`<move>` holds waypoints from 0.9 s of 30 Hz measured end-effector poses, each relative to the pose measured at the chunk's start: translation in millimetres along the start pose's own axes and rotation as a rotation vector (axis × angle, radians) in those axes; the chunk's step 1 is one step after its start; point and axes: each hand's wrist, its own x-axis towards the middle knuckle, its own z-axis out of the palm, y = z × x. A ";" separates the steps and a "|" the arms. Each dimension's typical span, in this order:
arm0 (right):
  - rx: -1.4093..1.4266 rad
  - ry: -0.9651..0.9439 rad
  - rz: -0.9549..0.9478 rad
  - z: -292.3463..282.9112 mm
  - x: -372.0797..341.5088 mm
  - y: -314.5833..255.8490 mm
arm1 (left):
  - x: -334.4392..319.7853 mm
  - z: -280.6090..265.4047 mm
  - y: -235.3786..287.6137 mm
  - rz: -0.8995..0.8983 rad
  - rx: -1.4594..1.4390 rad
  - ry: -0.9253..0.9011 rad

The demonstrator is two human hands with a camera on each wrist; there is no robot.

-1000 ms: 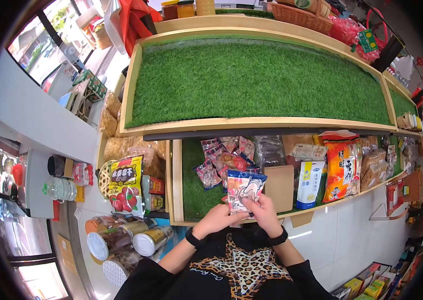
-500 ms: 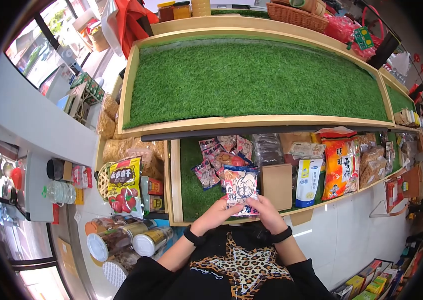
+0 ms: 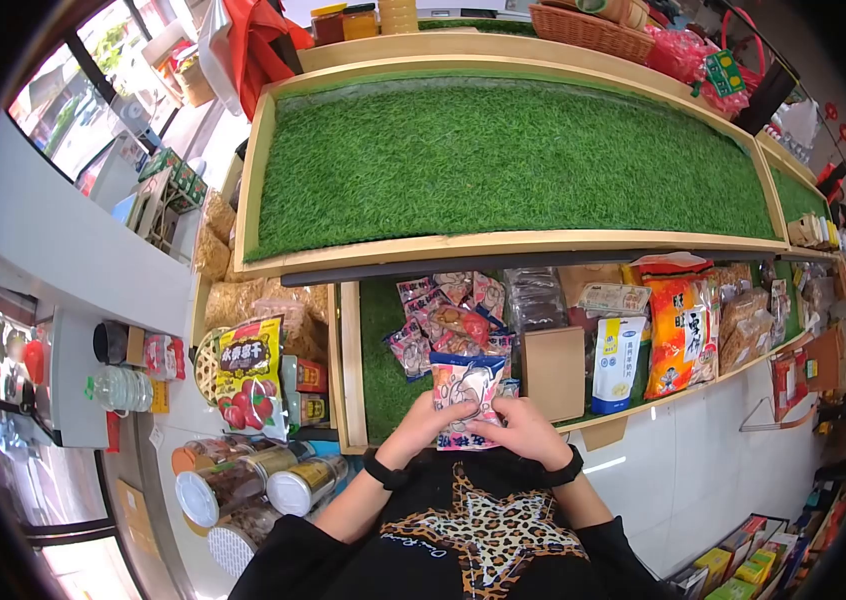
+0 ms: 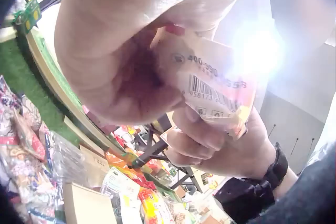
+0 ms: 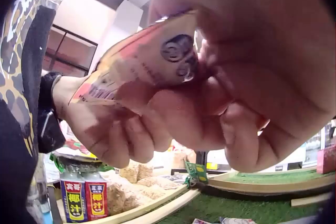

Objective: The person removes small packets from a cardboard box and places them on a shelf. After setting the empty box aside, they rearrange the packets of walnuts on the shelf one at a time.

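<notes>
A small pink-and-white snack packet with blue ends (image 3: 467, 385) is held upright in front of the chest. The left hand (image 3: 430, 422) grips its left side, thumb across the front. On the right side, the right hand (image 3: 525, 430) pinches the lower part. In the left wrist view a barcode shows on the packet (image 4: 210, 90), between the left hand (image 4: 131, 50) and the right hand (image 4: 220, 142). The right wrist view has the packet (image 5: 152, 56) with the right hand (image 5: 252, 61) close to the camera. Similar packets (image 3: 423, 310) lie in a pile on green turf just beyond.
Beside the pile are dark plastic packs (image 3: 537, 298) and a cardboard box (image 3: 554, 372). Farther right stand a white-blue pouch (image 3: 617, 365) and an orange bag (image 3: 680, 330). A turf-lined upper shelf (image 3: 513, 165) spans above. Left are a dried-fruit bag (image 3: 250, 375) and lidded jars (image 3: 293, 490).
The packet has moved slightly left and down towards the chest and has turned in the fingers. Both hands have kept hold of it while their fingers shifted.
</notes>
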 end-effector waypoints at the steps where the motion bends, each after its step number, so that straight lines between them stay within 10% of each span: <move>1: -0.094 -0.053 0.069 -3.2 0.3 -3.2 | 0.3 -0.9 -0.3 0.010 0.020 0.008; 17: 0.267 -0.233 0.097 -2.9 3.8 5.2 | 9.1 -2.2 -7.2 0.180 -0.101 0.186; 27: 0.553 -0.015 0.085 -12.7 0.8 20.0 | 3.2 -19.2 5.8 0.058 -0.135 0.165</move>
